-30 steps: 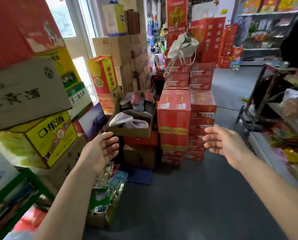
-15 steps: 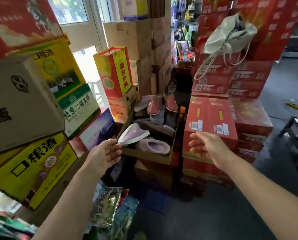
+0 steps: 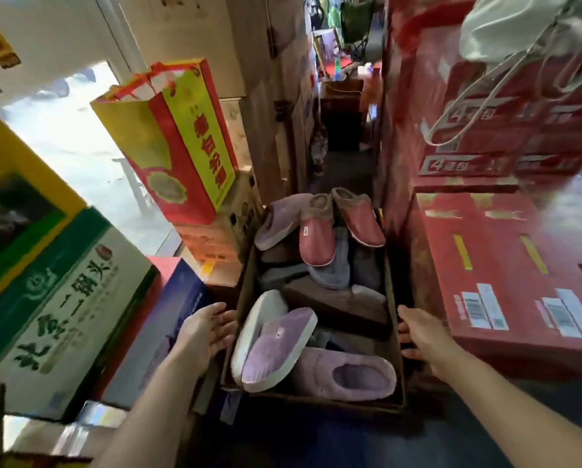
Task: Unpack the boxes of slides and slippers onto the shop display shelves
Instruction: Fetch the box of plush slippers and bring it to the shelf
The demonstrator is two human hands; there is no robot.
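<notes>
An open brown cardboard box sits low between stacked cartons, full of plush slippers. Two lilac slippers lie at its near end, one of them sole-up. Two pink-red slippers and a grey one are piled at the far end. My left hand is at the box's left wall, fingers straight and spread against it. My right hand is at the right wall, its fingertips touching the cardboard. Neither hand holds a slipper.
Red cartons are stacked tight on the right, with a white bag hanging above them. On the left are a green-and-white carton, a blue box and a yellow-red gift bag. Brown cartons rise behind.
I have stepped closer, so the slipper box now fills the middle of the view. Both hands reached forward and down from mid-air to the two sides of the box.
</notes>
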